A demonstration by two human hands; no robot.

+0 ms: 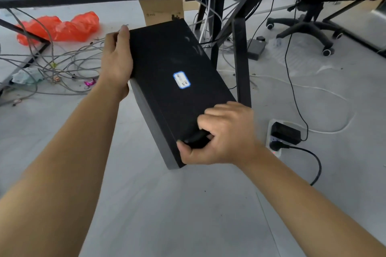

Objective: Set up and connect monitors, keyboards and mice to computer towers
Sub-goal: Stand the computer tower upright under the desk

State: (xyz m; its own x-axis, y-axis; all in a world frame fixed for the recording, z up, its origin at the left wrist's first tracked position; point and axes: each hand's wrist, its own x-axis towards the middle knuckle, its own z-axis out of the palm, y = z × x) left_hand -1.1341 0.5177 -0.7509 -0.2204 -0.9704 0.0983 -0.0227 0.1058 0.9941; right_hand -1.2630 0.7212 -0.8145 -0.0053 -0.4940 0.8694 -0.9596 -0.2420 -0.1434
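Tower: the black computer tower [167,64] is held tilted over the grey floor [167,204], its long broad face turned up and its far end near the desk leg [241,58].
Left hand: the left hand [117,62] clasps the tower's far left edge, thumb on the upper face and palm against the side.
Right hand: the right hand [221,135] holds the near corner, with its fingers curled over the end and its thumb along the near edge.
In the way: the black square-section desk leg stands just right of the tower. A long frame bar [83,0] crosses behind it.
Cables: a loose tangle of grey cables [69,62] sprawls on the floor to the left, and more hang around the leg.
Behind: a brown cardboard box [160,10] sits just past the tower's far end.
Left floor: a crumpled, glossy orange plastic bag [62,29].
Right floor: a white power strip [271,125] carries a blocky black adapter [285,132] and a plug with a thick black cord [319,165].
Far right: the star-shaped wheeled base of an office chair [307,29].
Surfaces: the tower is a matte, scuffed slab with a paler grey side. Its face bears a white sticker [181,80] edged in blue, the text too small to read.
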